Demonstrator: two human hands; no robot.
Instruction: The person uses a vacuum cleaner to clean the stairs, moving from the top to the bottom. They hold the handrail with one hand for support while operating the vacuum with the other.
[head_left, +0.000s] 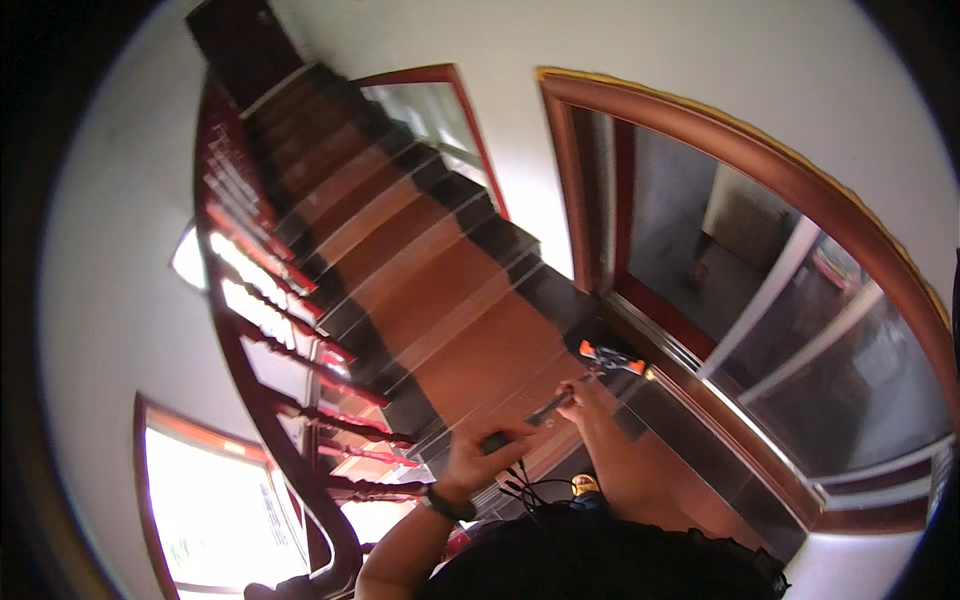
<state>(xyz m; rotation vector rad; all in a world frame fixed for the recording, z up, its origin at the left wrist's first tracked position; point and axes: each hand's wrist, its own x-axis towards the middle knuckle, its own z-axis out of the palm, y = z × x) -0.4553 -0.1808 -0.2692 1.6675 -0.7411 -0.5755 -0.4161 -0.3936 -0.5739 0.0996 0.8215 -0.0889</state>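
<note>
My right hand (578, 402) is closed around a dark, narrow bar or handle (551, 407), whose far end reaches towards a black-and-orange clamp-like tool (613, 358). Whether the bar joins that tool I cannot tell. My left hand (484, 451), with a dark band at the wrist, is curled round a small dark object (493, 443) that is partly hidden by the fingers. Thin black cables (525, 484) hang just below it, close to my body.
A staircase with reddish-brown treads (472, 330) and black edges runs towards the upper left. Along its left side stands a red baluster railing with a dark handrail (259, 409). A brown-framed sliding window (675, 356) borders the right. One foot in a yellow sandal (583, 484) shows below.
</note>
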